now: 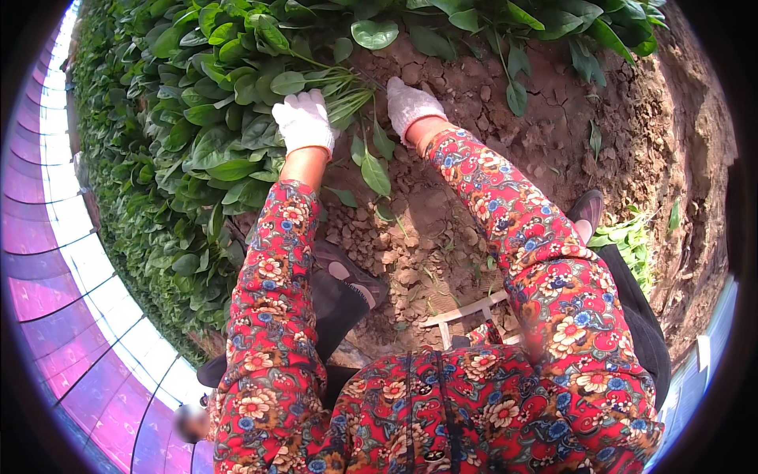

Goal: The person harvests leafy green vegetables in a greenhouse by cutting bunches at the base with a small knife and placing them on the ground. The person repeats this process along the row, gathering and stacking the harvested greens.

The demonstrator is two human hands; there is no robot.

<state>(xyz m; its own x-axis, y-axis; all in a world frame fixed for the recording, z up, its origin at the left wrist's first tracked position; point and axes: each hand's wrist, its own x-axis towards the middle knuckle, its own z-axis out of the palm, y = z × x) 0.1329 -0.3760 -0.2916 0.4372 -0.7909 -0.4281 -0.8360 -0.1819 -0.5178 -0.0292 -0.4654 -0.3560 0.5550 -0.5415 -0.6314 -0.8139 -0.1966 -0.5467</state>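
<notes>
My left hand (305, 121), in a white knit glove, is closed around a bunch of leafy spinach (349, 98) at the edge of the bed. The pale green stems fan out to the right of the glove, close to the soil. To the right, my right hand (411, 106), gloved too, is curled into a fist just above the ground at the stem bases. A thin dark blade (372, 80) juts from it towards the stems; its handle is hidden in the glove. Some loose leaves (374, 172) hang or lie below the stems, between my hands.
Dense spinach rows (177, 148) fill the left and the top. Cracked, cloddy soil (414, 237) lies under me. A pile of cut greens (630, 246) is by my shoe (586, 213). A slatted stool-like frame (465, 311) stands below me. Another person (192, 422) is partly visible lower left.
</notes>
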